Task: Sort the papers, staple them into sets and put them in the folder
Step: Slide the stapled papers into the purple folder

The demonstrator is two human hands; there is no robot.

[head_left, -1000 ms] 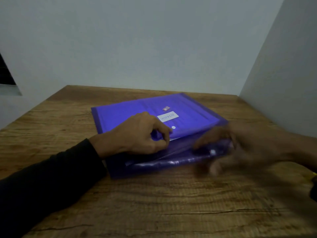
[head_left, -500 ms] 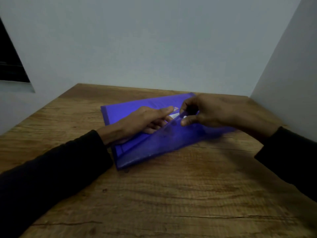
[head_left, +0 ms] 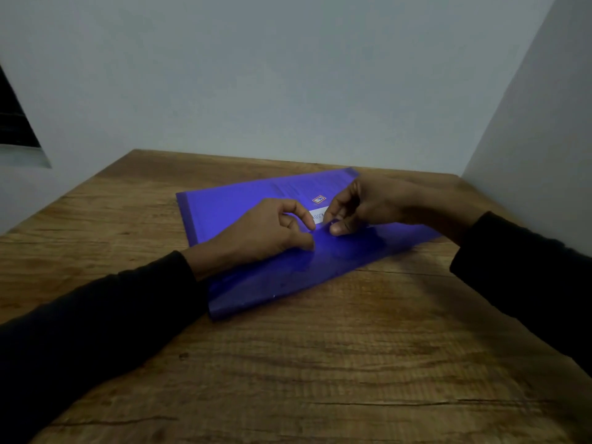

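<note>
Wooden table (head_left: 320,363) carries the purple folder (head_left: 230,209), lying flat at centre. Left hand (head_left: 266,232) and right hand (head_left: 362,206), fingers curled, both pinch its flap (head_left: 320,261) — press squarely over the snap.

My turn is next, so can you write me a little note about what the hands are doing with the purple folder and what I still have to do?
Left hand: fingers curled, pinching the flap's tip by the white label.
Right hand: fingers also pinching the flap tip there.
Purple folder: lies flat on the wooden table, flap folded over its front.
Done: the flap is over; no loose papers or stapler show.
Left: probably press the flap's tip shut. I cannot tell if papers are inside.
</note>
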